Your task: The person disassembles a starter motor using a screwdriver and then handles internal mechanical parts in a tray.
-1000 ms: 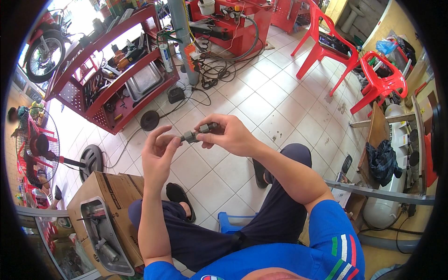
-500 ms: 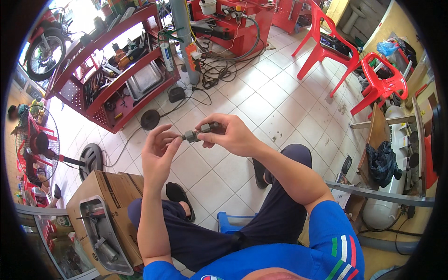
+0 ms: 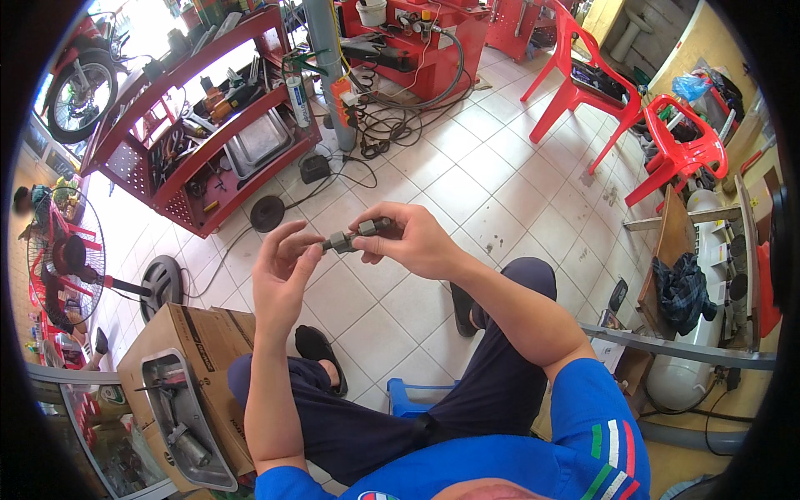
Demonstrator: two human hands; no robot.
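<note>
Up in front of my knees, my two hands hold a dark grey metal hex fitting (image 3: 342, 242) between them. The thumb and fingertips of my left hand (image 3: 282, 271) pinch its left end, the other fingers loosely curled. My right hand (image 3: 417, 243) has its thumb and fingers closed around its right end. A second hex-shaped metal part (image 3: 367, 227) shows between the right thumb and forefinger; whether it is joined to the fitting I cannot tell. Left of my knee, a metal tray (image 3: 218, 473) with a cylindrical metal part (image 3: 193, 451) rests on a cardboard box (image 3: 218, 333).
A red tool cart (image 3: 187, 204) stands ahead on the left, with a fan (image 3: 71, 257) nearer. Cables (image 3: 392, 125) lie on the tiles by a grey post (image 3: 329, 75). Red plastic chairs (image 3: 575, 92) are at the right, and a white tank (image 3: 679, 375) lies nearer. A blue stool (image 3: 408, 400) is below me.
</note>
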